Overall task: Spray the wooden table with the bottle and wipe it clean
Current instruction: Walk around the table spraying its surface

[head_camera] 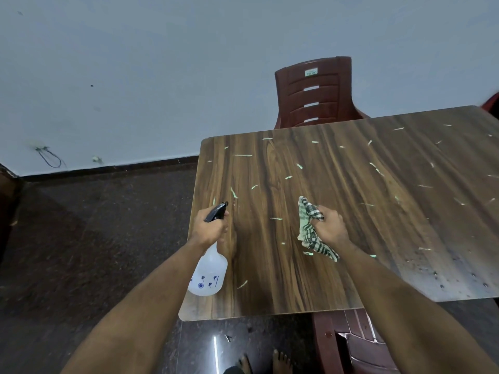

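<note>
Left hand (209, 229) is wrapped tight around the neck of the spray bottle (208, 273), fingers at the black trigger head, nozzle pointing away over the wood, the translucent body hanging below the fist above the desk's left edge. Right hand (329, 228) is fisted on a checked cloth (310, 233), bunched up, loose ends spilling out to the left of the knuckles and under the wrist; whether the cloth touches the wood I cannot tell. Between the two hands lies a bare stretch of the wooden desk (270, 292). Pale green scraps (242, 155) are scattered all across the top, a few near the bottle's nozzle, many more toward the far and right side, and dark specks (442, 276) gather near the right front edge. The rounded left corners, near and far, are both in view. A dark red plastic chair (314, 93) stands at the far edge, another red chair (359, 344) tucks under the near edge on the right, and open dark floor (94, 238) runs along the left side.
</note>
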